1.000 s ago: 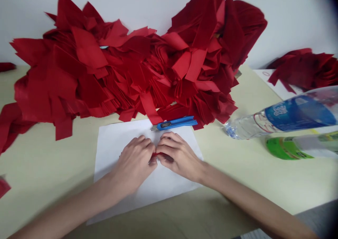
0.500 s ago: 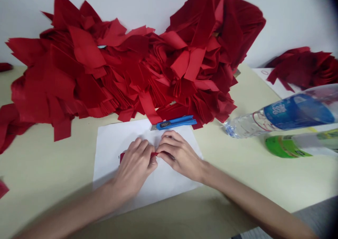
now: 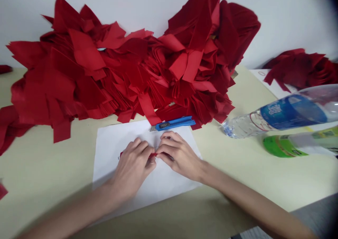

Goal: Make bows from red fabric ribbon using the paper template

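My left hand (image 3: 136, 165) is closed on a small red strip (image 3: 152, 155), most of it covered by the fingers; a dark red end shows at the left of the hand. My right hand (image 3: 178, 156) pinches the strip's right end, its thumb and forefinger close to the left thumb. Both hands rest over a white sheet of paper (image 3: 161, 193). Just beyond the fingertips lies a blue utility knife (image 3: 174, 123), its blade pointing left.
A big heap of red fabric-like strips (image 3: 118, 73) fills the back of the table (image 3: 264, 182) against the wall. On the right lie a clear bottle with a blue label (image 3: 285, 112) and a green-labelled bottle (image 3: 285, 146). Behind them is a smaller red pile (image 3: 303, 69).
Both hands hold nearly the same pose on the red strip, with only slight finger movement. The whole view has shifted a little.
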A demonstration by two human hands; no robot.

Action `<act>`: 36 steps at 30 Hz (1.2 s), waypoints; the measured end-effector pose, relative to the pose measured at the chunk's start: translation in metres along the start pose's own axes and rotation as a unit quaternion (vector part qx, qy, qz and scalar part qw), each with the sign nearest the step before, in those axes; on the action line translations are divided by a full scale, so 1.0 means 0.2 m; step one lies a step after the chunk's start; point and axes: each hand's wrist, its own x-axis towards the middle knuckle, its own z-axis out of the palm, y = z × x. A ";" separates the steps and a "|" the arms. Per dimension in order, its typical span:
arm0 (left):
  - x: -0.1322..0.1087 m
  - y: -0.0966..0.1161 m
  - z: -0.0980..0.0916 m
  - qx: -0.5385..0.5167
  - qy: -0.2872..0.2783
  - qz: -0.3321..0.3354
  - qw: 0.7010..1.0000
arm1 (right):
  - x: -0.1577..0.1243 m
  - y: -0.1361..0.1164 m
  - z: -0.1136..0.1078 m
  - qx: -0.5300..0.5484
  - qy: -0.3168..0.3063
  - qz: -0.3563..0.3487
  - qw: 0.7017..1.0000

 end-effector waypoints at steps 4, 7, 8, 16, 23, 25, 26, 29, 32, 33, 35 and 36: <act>-0.01 -0.01 0.01 0.011 0.019 0.012 1.000 | 0.00 0.00 0.00 0.000 0.008 -0.005 1.000; -0.01 -0.01 0.02 0.017 0.038 0.028 0.999 | -0.01 0.01 0.00 -0.006 0.009 -0.003 1.000; -0.01 -0.01 0.03 0.017 0.048 0.036 0.998 | -0.01 0.00 0.00 -0.011 0.008 -0.001 1.000; -0.01 -0.02 0.05 -0.018 0.055 0.062 0.996 | -0.11 -0.07 -0.13 -0.032 0.097 0.019 0.995; -0.01 -0.01 0.04 -0.008 0.060 0.077 0.995 | -0.58 0.14 -0.41 -0.205 0.382 0.393 0.811; -0.01 -0.01 0.05 -0.005 0.062 0.078 0.995 | -0.70 0.26 -0.45 -0.258 0.290 0.446 0.807; -0.01 -0.01 0.05 -0.005 0.064 0.076 0.995 | -0.74 0.31 -0.47 -0.260 0.271 0.446 0.813; 0.00 -0.02 0.05 -0.001 0.068 0.074 0.995 | -0.79 0.43 -0.50 -0.269 0.244 0.431 0.826; 0.00 -0.02 0.04 0.006 0.070 0.080 0.994 | -0.79 0.51 -0.51 -0.282 0.222 0.413 0.837; 0.00 -0.02 0.04 0.007 0.069 0.080 0.994 | -0.79 0.53 -0.51 -0.287 0.217 0.408 0.839; -0.01 -0.02 0.04 0.006 0.070 0.076 0.995 | -0.79 0.55 -0.50 -0.296 0.212 0.397 0.843; -0.01 -0.02 0.04 0.005 0.069 0.073 0.995 | -0.79 0.55 -0.49 -0.300 0.211 0.390 0.845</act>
